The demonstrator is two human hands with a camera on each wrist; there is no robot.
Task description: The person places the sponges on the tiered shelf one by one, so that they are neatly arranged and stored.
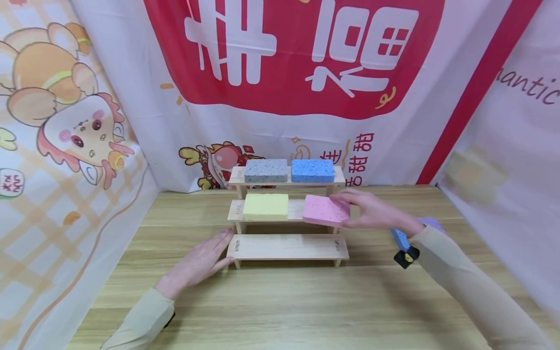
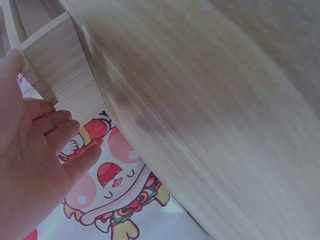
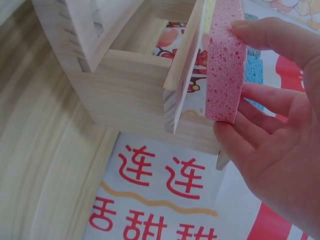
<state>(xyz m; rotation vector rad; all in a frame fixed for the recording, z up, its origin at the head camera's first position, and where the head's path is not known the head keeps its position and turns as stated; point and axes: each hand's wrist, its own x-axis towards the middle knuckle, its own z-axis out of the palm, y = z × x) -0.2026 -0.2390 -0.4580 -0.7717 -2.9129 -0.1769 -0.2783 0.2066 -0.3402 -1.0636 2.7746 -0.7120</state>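
A three-step wooden rack [image 1: 288, 245] stands on the table. My right hand [image 1: 369, 210] grips a pink sponge [image 1: 323, 210] by its right end, over the right part of the middle step. In the right wrist view the pink sponge [image 3: 225, 65] is close to the step board, thumb on one face and fingers along the other side. A pale yellow sponge [image 1: 265, 206] lies on the same step at left. On the top step are a grey sponge [image 1: 266, 170] and a blue sponge [image 1: 312, 170]. My left hand [image 1: 203, 257] rests with extended fingers at the rack's left end.
Behind my right forearm, a purple sponge [image 1: 432, 223] and another blue sponge [image 1: 399, 238] lie on the table [image 1: 280, 311], partly hidden by the arm. Printed cloth [image 1: 280, 92] hangs behind the rack and along both sides.
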